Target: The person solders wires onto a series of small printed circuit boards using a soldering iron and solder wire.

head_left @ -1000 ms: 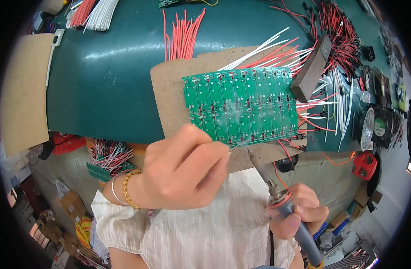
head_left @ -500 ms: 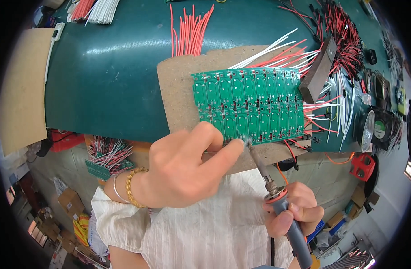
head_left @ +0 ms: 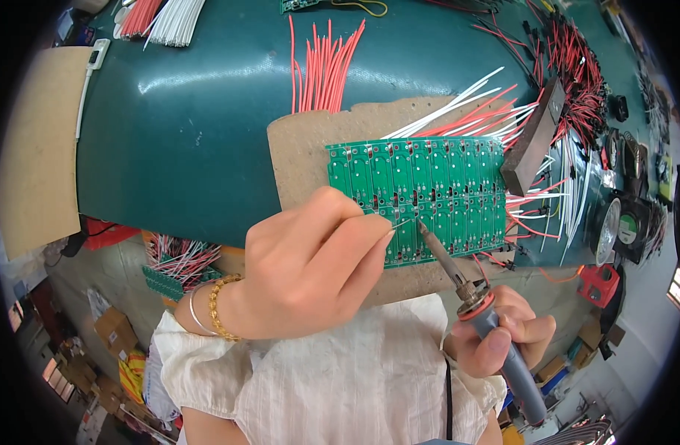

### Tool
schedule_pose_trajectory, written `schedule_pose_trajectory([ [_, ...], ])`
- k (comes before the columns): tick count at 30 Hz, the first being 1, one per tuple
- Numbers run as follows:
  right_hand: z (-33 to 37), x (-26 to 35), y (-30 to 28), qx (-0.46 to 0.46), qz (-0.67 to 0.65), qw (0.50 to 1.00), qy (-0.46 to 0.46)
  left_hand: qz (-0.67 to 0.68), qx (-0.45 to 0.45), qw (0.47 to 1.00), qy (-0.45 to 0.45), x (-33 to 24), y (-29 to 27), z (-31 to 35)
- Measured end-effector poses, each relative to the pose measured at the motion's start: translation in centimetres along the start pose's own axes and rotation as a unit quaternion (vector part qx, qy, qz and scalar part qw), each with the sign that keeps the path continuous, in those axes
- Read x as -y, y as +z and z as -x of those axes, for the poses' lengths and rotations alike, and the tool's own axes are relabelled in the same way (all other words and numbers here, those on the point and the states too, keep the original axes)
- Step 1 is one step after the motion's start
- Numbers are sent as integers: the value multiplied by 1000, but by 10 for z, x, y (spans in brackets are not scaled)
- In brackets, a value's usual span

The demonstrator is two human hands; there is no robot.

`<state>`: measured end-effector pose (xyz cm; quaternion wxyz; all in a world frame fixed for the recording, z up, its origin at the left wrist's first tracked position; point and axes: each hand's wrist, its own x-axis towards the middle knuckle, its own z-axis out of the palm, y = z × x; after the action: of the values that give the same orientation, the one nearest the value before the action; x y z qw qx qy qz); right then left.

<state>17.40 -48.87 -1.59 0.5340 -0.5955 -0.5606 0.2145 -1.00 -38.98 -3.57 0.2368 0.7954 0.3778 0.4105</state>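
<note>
A green panel of joined circuit boards (head_left: 443,170) lies on a brown fibreboard sheet (head_left: 299,141). My left hand (head_left: 310,271) is over the panel's near left part, its thumb and forefinger pinched on a thin length of solder wire (head_left: 401,223). My right hand (head_left: 503,334) grips a soldering iron (head_left: 523,387) by its grey handle. The iron's tip touches or nearly touches the panel near its middle row, close to the end of the solder wire. My left hand hides the panel's near left corner.
A dark bar (head_left: 532,141) lies across the panel's right end. Red and white wires (head_left: 443,111) stick out behind the panel, and a red bundle (head_left: 329,70) lies farther back. Many red and black leads (head_left: 573,74) are heaped at right. A round metal-rimmed object (head_left: 606,231) stands near the right edge.
The iron's tip has gone from the panel's near edge to its middle row. My left hand has shifted with it, and the solder wire now shows. The view has also shifted slightly.
</note>
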Motion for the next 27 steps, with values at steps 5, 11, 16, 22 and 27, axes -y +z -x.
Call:
schedule_pose_trajectory([
  [5, -12, -3, 0, 25, -14, 999, -15, -6, 71, 997, -24, 1, -2, -3],
  [11, -20, -5, -2, 2, -37, 998, -53, 7, 43, 996, -81, -4, -7, -7],
  [16, -24, -1, 7, -1, -21, 1000, -19, 2, 62, 996, -66, 2, -2, -11],
  [22, -28, -4, 2, 58, -28, 997, -42, -9, 103, 990, -91, -5, -10, -13],
  [27, -25, 4, -1, 43, 17, 999, -10, 33, 42, 994, -93, 2, -4, -15],
])
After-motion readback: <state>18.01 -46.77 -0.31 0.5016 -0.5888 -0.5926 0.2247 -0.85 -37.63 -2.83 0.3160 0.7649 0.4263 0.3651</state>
